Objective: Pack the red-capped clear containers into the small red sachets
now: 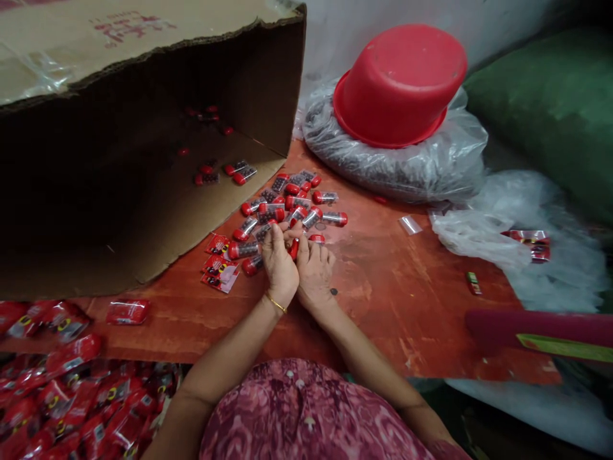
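My left hand and my right hand meet at the middle of the red table, wrists close together. Between their fingertips sits a small red-capped container, mostly covered by the fingers. Both hands are closed on it. Just beyond them lies a loose pile of clear containers with red caps and dark contents. Left of the hands, several red printed cards overlap on the tabletop.
A large cardboard box opens toward me at left, a few containers inside. Red packaged items heap below the table's left edge. A red tub rests upside down on a filled plastic bag. Crumpled clear plastic lies right.
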`<move>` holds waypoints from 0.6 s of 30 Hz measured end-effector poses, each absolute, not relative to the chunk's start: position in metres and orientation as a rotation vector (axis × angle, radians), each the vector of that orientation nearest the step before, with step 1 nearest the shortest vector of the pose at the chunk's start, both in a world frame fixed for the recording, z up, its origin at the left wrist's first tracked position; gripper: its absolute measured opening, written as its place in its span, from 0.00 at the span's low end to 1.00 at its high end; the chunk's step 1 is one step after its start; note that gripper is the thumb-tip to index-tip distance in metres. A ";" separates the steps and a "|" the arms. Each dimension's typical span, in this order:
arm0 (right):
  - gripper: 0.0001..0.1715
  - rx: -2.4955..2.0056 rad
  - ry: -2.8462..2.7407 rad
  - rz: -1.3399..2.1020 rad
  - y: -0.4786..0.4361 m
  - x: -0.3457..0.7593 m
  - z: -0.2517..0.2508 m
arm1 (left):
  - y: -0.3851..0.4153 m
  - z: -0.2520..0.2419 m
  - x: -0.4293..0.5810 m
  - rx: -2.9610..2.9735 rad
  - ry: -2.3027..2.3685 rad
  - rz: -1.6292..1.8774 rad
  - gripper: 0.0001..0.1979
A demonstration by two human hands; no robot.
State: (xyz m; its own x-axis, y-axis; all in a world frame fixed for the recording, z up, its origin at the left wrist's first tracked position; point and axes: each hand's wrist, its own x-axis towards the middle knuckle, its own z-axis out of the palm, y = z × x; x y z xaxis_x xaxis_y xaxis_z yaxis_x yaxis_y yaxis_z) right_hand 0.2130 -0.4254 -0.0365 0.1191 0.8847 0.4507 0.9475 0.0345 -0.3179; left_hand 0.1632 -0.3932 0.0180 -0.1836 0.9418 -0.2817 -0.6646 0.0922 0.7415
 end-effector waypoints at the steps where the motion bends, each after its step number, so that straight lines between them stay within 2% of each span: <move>1: 0.23 -1.862 -1.771 -0.130 -0.426 0.213 -0.036 | -0.393 0.018 0.163 0.392 0.937 1.495 0.11; 8: 0.22 -1.861 -1.799 -0.146 -0.428 0.211 -0.033 | -0.396 0.019 0.159 0.436 0.947 1.516 0.12; 18: 0.20 -1.777 -1.708 -0.387 -0.429 0.211 -0.029 | -0.395 0.019 0.162 0.453 0.937 1.566 0.12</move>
State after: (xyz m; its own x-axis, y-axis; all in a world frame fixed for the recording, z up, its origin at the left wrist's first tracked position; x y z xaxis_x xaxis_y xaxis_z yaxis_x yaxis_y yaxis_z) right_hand 0.2107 -0.4292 -0.0290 0.1141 0.7832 0.6112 0.9702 0.0445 -0.2381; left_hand 0.1619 -0.3953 0.0190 -0.2290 0.9499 -0.2127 -0.6369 0.0190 0.7707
